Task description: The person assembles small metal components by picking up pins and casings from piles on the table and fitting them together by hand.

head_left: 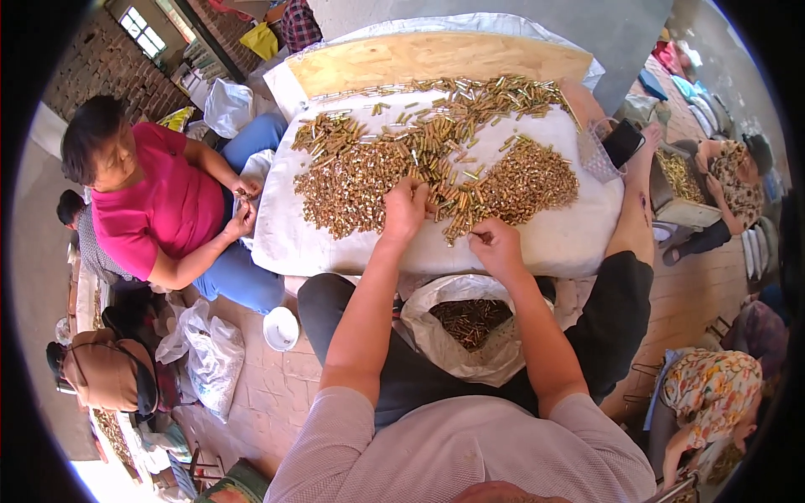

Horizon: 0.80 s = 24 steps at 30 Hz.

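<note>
Heaps of small brass-coloured metal parts cover the white-covered table before me. A pile of short nut-like pieces lies on the left, a smaller similar pile on the right. Slim golden cylinders spread between and behind them. My left hand is closed at the left pile's right edge, fingers curled among the parts. Nearer the table's front edge, my right hand is pinched closed beside a tongue of loose pieces. What either hand's fingertips grip is too small to make out.
Between my legs, an open white sack holds dark slender metal pieces. A wooden board borders the table's far side. At left sits a person in pink, near a white bowl. A phone rests at the table's right.
</note>
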Each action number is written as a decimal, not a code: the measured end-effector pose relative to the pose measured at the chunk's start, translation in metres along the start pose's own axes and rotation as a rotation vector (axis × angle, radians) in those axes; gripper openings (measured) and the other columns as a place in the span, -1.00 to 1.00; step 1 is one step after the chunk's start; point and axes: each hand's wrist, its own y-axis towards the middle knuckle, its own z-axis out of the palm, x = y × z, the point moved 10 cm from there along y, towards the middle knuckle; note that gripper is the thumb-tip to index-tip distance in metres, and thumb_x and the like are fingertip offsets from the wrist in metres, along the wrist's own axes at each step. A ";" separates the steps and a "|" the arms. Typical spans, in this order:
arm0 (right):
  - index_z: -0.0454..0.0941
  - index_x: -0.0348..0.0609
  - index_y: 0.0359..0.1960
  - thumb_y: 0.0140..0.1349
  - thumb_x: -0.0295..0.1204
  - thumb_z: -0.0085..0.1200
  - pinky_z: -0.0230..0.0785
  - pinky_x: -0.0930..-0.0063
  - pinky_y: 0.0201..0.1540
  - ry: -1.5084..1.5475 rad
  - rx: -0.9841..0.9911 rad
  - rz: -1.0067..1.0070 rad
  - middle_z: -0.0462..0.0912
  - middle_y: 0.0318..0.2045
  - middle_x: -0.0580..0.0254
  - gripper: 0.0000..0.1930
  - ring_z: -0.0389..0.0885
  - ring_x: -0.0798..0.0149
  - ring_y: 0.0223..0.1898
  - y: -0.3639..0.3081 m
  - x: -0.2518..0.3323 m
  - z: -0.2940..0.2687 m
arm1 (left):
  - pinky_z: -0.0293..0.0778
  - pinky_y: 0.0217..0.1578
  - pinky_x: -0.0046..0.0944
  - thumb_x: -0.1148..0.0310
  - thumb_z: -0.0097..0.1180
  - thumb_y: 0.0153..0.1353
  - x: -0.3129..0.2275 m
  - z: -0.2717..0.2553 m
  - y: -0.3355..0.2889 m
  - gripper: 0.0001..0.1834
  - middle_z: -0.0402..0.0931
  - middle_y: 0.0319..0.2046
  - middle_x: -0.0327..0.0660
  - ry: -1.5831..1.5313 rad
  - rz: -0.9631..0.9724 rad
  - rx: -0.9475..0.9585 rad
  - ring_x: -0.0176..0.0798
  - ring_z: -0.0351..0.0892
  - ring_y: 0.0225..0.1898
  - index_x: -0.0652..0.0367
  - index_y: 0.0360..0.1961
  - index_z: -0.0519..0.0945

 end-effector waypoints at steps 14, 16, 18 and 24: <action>0.62 -0.21 -0.26 0.28 -0.48 0.17 0.30 0.58 -0.52 0.908 -0.045 0.371 0.58 -0.53 0.37 -0.92 0.46 0.50 -0.56 0.005 -0.004 -0.022 | 0.49 -0.55 -0.41 0.37 0.13 0.35 -0.017 0.055 -0.033 -0.77 0.54 -0.44 -0.29 -0.622 -0.191 0.359 -0.43 0.53 -0.54 0.27 -0.05 0.57; 0.63 -0.20 -0.25 0.28 -0.48 0.17 0.29 0.58 -0.51 0.925 -0.045 0.381 0.58 -0.51 0.39 -0.92 0.46 0.51 -0.54 0.005 -0.004 -0.024 | 0.47 -0.52 -0.42 0.42 0.14 0.34 -0.017 0.060 -0.037 -0.78 0.55 -0.46 -0.30 -0.624 -0.196 0.395 -0.44 0.51 -0.54 0.28 -0.05 0.59; 0.59 -0.22 -0.22 0.30 -0.48 0.15 0.32 0.57 -0.53 0.913 -0.009 0.324 0.63 -0.42 0.24 -0.91 0.49 0.45 -0.54 0.007 0.001 -0.027 | 0.44 -0.51 -0.43 0.46 0.15 0.32 -0.028 0.067 -0.044 -0.81 0.55 -0.47 -0.31 -0.551 -0.182 0.458 -0.45 0.50 -0.52 0.28 -0.08 0.61; 0.59 -0.20 -0.23 0.31 -0.44 0.16 0.29 0.60 -0.54 0.946 -0.024 0.372 0.57 -0.51 0.32 -0.89 0.46 0.47 -0.55 0.005 -0.008 -0.028 | 0.40 -0.50 -0.46 0.48 0.15 0.31 -0.038 0.076 -0.053 -0.83 0.55 -0.47 -0.32 -0.573 -0.198 0.497 -0.46 0.49 -0.48 0.27 -0.11 0.64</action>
